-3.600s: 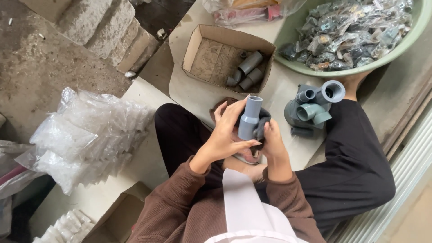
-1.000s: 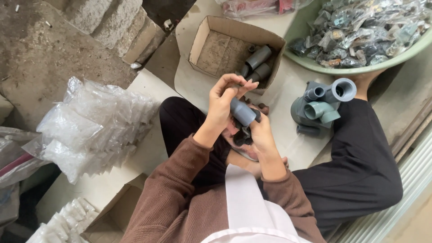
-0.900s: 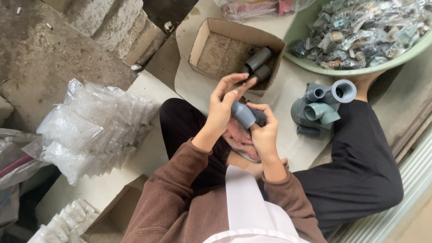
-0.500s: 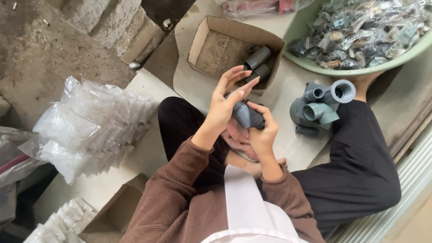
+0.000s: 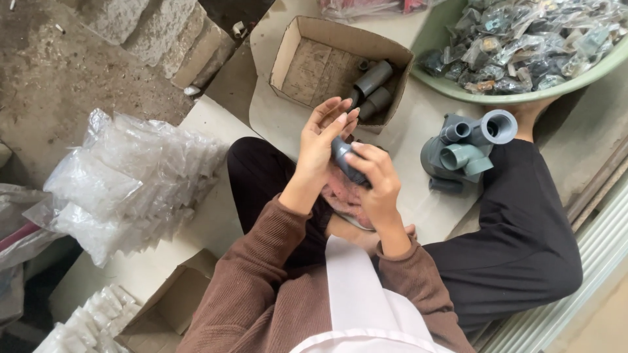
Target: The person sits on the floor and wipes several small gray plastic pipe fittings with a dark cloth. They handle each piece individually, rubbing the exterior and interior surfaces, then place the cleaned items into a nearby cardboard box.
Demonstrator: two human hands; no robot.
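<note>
Both hands meet in front of my chest on one grey plastic pipe fitting (image 5: 341, 155). My right hand (image 5: 374, 178) wraps around the fitting from below and the right. My left hand (image 5: 322, 138) rests against its upper end with the fingers stretched upward. Most of the fitting is hidden by the fingers. A heap of similar grey pipe fittings (image 5: 466, 149) lies on the cardboard sheet just right of my hands, by my right knee.
An open cardboard box (image 5: 307, 62) ahead holds a few grey fittings (image 5: 371, 88). A green basin (image 5: 523, 97) of bagged fittings sits far right. A pile of clear plastic bags (image 5: 124, 183) lies left. Stone blocks (image 5: 157, 29) stand far left, another carton (image 5: 167, 301) near left.
The fitting stood upright between my hands, then was tilted and turned. My right hand has closed further around it and my left fingers have spread over its top.
</note>
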